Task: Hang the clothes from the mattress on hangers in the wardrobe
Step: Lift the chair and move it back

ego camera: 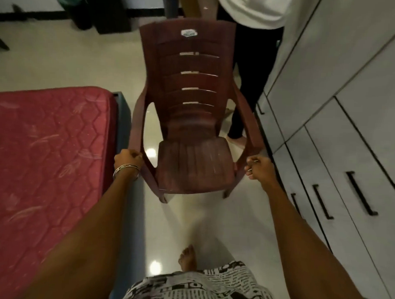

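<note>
Gripping a dark brown plastic armchair (188,117) by the front ends of its armrests, the person's left hand (128,158) and right hand (258,167) are both clenched tight. The chair faces the person on a glossy tiled floor (60,64). A bare red quilted mattress (44,148) lies to the left; pale wardrobe doors (340,123) stand closed to the right. Another person's legs (245,88) show behind the chair.
</note>
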Demonstrator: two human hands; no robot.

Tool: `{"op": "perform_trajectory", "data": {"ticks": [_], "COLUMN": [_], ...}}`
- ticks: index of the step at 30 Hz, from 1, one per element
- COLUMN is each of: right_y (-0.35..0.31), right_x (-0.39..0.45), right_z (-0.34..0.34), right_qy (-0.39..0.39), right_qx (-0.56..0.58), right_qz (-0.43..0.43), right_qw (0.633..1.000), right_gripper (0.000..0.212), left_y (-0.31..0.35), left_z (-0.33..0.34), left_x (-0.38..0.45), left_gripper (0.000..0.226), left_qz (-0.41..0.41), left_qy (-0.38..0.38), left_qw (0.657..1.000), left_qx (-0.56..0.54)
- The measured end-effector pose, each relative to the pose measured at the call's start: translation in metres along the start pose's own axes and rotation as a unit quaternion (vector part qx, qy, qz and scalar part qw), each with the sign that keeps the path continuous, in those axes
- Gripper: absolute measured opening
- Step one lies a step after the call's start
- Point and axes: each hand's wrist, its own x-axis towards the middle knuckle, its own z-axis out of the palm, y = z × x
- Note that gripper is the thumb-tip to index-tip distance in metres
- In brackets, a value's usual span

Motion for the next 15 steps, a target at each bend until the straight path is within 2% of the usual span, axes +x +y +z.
{"op": "perform_trajectory", "data": {"ticks": [3, 6, 10, 12, 15], "right_y": [-0.016, -0.028, -0.039, -0.046, -0.055], "right_x": [0.043, 0.1, 0.165, 0.191, 0.229], "right_z": [0.023, 0.043, 0.062, 0.071, 0.083], "right_qy": [-0.006, 0.028, 0.12, 0.161, 0.187], "right_qx": [-0.043, -0.099, -0.212, -0.266, -0.337], "right_qz": [-0.015, -0.016, -0.039, -0.045, -0.006], "right_qw": [0.999, 0.995, 0.969, 0.949, 0.923], "right_gripper": [0.021, 0.01, 0.022, 0.027, 0.047], "left_y": [-0.004, 0.006, 0.012, 0.014, 0.035], "left_z": [-0.002, 0.006, 0.026, 0.038, 0.057], "left_x": [0.024, 0.055, 0.103, 0.127, 0.157], "left_gripper": [0.023, 0.025, 0.03, 0.04, 0.06], "left_qz": [-0.02, -0.044, -0.059, -0.072, -0.142], "left_qy": [0.008, 0.019, 0.029, 0.022, 0.013], "left_qw": [0.999, 0.998, 0.994, 0.991, 0.987], "left_qx": [0.031, 0.037, 0.082, 0.108, 0.079]}}
